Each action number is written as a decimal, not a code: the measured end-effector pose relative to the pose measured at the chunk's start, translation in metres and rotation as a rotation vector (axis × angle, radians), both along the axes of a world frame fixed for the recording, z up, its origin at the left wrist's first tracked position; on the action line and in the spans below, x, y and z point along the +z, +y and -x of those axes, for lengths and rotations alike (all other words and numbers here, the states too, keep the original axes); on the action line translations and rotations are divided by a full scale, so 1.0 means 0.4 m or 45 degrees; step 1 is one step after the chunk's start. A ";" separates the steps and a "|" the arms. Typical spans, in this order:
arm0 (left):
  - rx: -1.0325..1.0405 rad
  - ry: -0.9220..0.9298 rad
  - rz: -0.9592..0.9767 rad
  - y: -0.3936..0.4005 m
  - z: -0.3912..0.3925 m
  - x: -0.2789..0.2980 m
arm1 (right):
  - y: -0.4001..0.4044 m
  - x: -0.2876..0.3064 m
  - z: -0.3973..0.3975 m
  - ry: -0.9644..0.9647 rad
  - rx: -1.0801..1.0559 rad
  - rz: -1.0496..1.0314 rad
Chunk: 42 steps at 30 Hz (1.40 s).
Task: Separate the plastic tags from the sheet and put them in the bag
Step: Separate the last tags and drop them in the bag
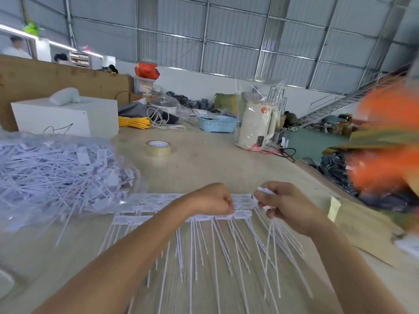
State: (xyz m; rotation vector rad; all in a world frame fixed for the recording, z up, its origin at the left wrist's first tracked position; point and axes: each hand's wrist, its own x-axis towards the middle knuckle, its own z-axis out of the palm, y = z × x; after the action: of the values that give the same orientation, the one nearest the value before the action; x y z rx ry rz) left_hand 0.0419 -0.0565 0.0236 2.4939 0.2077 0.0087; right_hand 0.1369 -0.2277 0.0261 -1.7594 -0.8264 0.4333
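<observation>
Here, tan table in metal-walled hall; both hands' grip pinching tags: left hand, right hand.

a corrugated metal wall (grey, steel-framed) rises behind a beige worktable and a metal staircase.

The sheet of white plastic tags lies flat on the table, its long thin tails pointing toward the person. The clear bag sits to the left, full of loose white tags.
</observation>
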 end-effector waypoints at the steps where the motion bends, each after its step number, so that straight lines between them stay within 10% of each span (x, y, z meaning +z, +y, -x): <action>1: 0.001 -0.017 -0.006 -0.006 0.001 0.005 | 0.009 -0.007 0.011 -0.089 0.030 0.081; 11: 0.018 -0.038 0.057 -0.012 0.017 0.023 | 0.034 -0.048 0.035 -0.103 0.238 0.163; 30: 0.273 0.105 0.309 0.006 0.011 0.038 | 0.081 -0.038 0.087 -0.574 -0.179 0.031; 35: 0.237 0.191 0.753 0.018 0.008 0.035 | 0.068 -0.029 0.078 -0.788 -0.190 -0.077; 42: 0.115 0.216 0.655 0.009 0.029 0.057 | 0.009 -0.036 -0.010 -0.561 -0.342 0.000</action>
State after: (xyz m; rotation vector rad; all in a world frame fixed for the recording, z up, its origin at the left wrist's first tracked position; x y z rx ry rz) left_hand 0.0303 -0.0529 0.0465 1.9710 0.3454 -0.1957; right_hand 0.1409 -0.2242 0.0117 -1.9639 -0.8722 -0.1396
